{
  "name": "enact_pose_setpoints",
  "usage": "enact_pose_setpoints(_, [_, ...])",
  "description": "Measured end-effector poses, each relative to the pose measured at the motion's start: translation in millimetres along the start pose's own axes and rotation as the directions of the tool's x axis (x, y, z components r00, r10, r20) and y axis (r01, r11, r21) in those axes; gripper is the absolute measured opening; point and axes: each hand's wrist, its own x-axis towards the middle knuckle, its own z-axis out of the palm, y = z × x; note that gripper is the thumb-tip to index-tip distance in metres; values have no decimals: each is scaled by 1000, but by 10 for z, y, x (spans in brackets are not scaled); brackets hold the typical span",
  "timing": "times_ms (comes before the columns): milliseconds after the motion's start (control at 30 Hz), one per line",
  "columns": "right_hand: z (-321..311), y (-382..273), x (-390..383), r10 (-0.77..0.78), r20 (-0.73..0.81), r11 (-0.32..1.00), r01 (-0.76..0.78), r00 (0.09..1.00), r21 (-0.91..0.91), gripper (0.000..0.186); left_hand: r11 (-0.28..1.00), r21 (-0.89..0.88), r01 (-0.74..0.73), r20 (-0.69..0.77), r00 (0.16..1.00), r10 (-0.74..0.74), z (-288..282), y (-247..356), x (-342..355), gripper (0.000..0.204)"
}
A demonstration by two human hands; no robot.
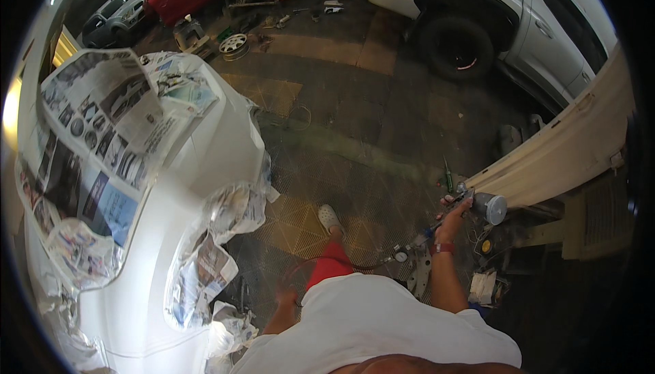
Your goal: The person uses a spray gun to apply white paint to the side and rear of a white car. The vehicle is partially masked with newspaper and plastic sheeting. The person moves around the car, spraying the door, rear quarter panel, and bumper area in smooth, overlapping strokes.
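The person's right hand was clamped on a spray gun with a grey metal cup, its grip wrapped round the handle, held out to the right and ahead of the body. The gun's cup pointed up and to the right, so the tool's long axis ran from the wrist toward the cream-coloured detached body panel, which stood just beside the cup; whether the two touched could not be told. A thin dark hose with a small round gauge trailed from below the gun back toward the person's legs. The right hand was plainly the nearer one to both gun and panel.

The left hand hung low at the person's side, close to a loop of red hose; whether its grip was closed on the hose or loose could not be told, as the hand was small and partly hidden behind the white shirt.

To the left stood a white car body masked with newspaper, well apart from the gun. A white pickup was parked at the far side of the dark tiled floor.
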Motion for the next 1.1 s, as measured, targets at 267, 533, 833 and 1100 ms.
enact_pose_setpoints(267, [1988, 56, 455, 31, 148, 995, -17, 989, -94, 67, 868, -324, -376, 547, 674, 496, -702, 4047, 175, 58])
enact_pose_setpoints(533, [3833, -93, 407, 40, 517, 964, 102, 855, -244, 68, 593, -802, 73, 589, 265, 764, -1180, 6245, 39, 45])
enact_pose_setpoints(833, [4882, -136, 1052, 94, 726, 981, 61, 681, -184, 61, 393, -879, 270, 470, 345, 813, -1193, 7030, 540, 28])
enact_pose_setpoints(1100, [5307, -228, 1809, 196, 859, 980, -71, 472, -185, 56, 296, -927, 232, 376, 612, 696, -940, 7686, 330, 35])
